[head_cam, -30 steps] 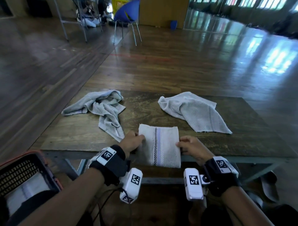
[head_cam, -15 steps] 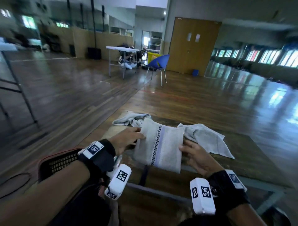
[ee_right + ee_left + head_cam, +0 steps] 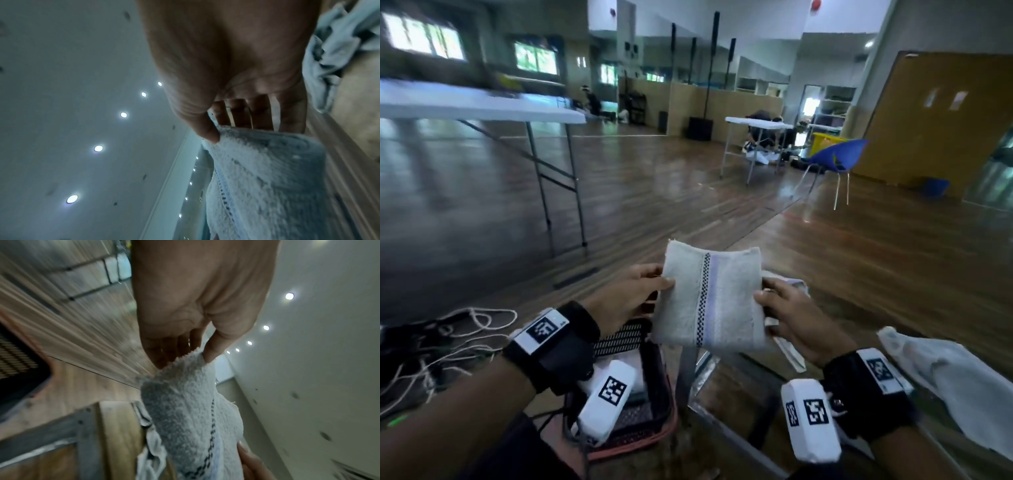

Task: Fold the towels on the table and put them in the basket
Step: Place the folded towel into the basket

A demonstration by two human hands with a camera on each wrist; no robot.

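Note:
A folded white towel (image 3: 710,298) with a checked black band and a lilac stripe hangs in the air between both hands. My left hand (image 3: 631,296) pinches its left edge, thumb on top, as the left wrist view shows on the towel (image 3: 191,410). My right hand (image 3: 787,317) pinches the right edge, thumb over the cloth (image 3: 267,178). Below the left wrist sits the black mesh basket (image 3: 654,404) with a pink rim, something white inside it. An unfolded towel (image 3: 962,383) lies on the table at the right.
The wooden table's metal-framed edge (image 3: 726,428) runs below the hands. White cords (image 3: 465,329) lie on the floor at the left. A white folding table (image 3: 482,106) stands far left, a blue chair (image 3: 835,161) at the back right.
Both hands have lifted the folded towel off the table and carried it left, above the basket. The view has swung up and to the left.

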